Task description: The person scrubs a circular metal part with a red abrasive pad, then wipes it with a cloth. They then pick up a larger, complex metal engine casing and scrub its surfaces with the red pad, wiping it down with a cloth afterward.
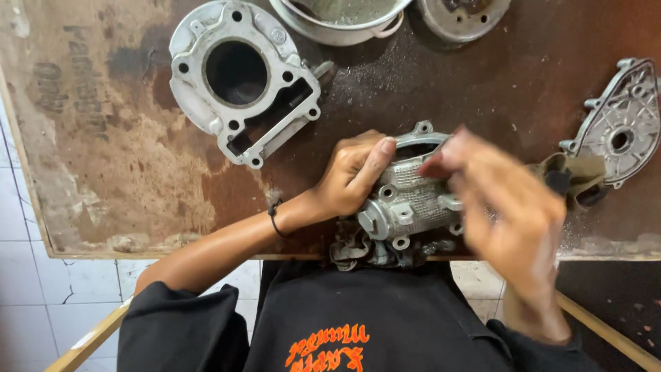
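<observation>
1. The left hand (pixel 351 176) is closed around the near-left side of a grey metal engine head (pixel 406 200), fingers curled over its top edge and thumb laid across the finned face. It looks like a bracing grip that keeps the casting from shifting on the board.
2. The engine head sits at the near edge of a stained wooden table (pixel 117 172), just in front of the person's chest, resting partly on a crumpled dark rag (pixel 351 249) that probably cushions it.
3. The right hand (pixel 509 220) is blurred over the right side of the head. Its fingertips reach toward the finned top, but I cannot tell whether it grips anything or is spread.
4. Farther back on the left lies a cylinder block (pixel 241 79) with a round bore, well apart from the hands.
5. At the far edge stand a metal bowl (pixel 344 21) and a round metal part (pixel 461 17), both cut by the frame.
6. To the right, a flat engine cover (pixel 620 120) lies near a brownish cloth (pixel 575 176).
</observation>
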